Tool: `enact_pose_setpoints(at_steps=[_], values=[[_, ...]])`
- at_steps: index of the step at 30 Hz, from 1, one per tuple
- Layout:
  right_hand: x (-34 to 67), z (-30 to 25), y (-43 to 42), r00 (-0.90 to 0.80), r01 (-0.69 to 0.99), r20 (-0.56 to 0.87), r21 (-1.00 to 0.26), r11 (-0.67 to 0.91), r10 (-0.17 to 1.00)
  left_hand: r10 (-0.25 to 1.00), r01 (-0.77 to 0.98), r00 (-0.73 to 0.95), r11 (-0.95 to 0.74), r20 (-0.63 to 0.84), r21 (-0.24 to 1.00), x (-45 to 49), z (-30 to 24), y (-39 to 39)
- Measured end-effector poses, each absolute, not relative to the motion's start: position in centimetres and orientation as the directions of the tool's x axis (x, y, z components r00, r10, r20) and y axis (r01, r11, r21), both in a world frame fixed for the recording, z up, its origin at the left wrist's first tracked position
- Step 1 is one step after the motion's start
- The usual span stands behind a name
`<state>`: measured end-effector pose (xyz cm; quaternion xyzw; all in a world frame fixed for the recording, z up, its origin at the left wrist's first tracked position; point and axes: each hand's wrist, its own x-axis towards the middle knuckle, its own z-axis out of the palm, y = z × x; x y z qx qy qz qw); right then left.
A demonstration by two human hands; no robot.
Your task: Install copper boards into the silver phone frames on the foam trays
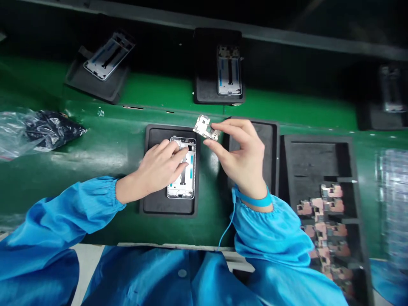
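Note:
Between the thumb and fingers of my right hand is a small phone circuit board, silvery white with cut-out corners, held in the air right of the phone frame. My left hand reaches over the open phone frame, its fingers apart and the fingertips at the upper part of the frame. The frame lies face up in a black tray. Inside it I see blue strips and a dark ribbon cable; my left fingers cover part of its upper left side.
Right of me a black compartment tray holds several copper-coloured boards. Another black tray lies under my right hand. Along the back, phone frames rest on black trays. A plastic bag lies at the left.

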<state>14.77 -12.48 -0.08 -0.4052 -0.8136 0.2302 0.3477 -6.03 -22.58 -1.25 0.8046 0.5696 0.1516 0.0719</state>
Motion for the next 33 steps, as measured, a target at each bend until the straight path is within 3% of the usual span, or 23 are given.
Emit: enact_pose_setpoints(at_steps=[4,9,12,15,18,24,29,33], values=[[14.3,-1.2,-12.0,-0.414,0.485,0.340,-0.703,0.520,0.845,0.947,0.910,0.308,-0.322,0.093,0.260,-5.1,-1.7,-21.4],[14.6,-1.5,-11.4,-0.408,0.478,0.291,-0.739,0.474,0.865,0.942,0.886,0.288,-0.331,0.174,0.325,-4.9,-1.7,-21.0],[14.6,-1.5,-11.4,-0.410,0.462,0.276,-0.759,0.458,0.869,0.925,0.778,0.290,-0.376,0.244,0.504,-4.7,-1.0,-21.8],[14.5,-1.4,-11.7,-0.447,0.456,0.251,-0.762,0.460,0.859,0.900,0.537,0.340,-0.423,0.272,0.730,-4.4,-0.3,-23.1],[14.3,-1.4,-12.4,-0.548,0.452,0.205,-0.743,0.493,0.811,0.849,0.350,0.451,-0.453,0.276,0.820,-4.3,-0.5,-24.1],[14.1,-2.1,-13.3,-0.658,0.450,0.179,-0.685,0.572,0.732,0.692,0.412,0.675,-0.641,0.256,0.648,-5.3,-1.9,-24.0],[14.0,-2.6,-13.1,-0.688,0.459,0.202,-0.622,0.634,0.697,0.689,0.544,0.669,-0.709,0.279,0.448,-6.4,-1.4,-23.4],[13.9,-2.7,-13.0,-0.697,0.472,0.200,-0.594,0.651,0.688,0.703,0.585,0.658,-0.704,0.272,0.403,-6.9,-1.2,-23.1]])
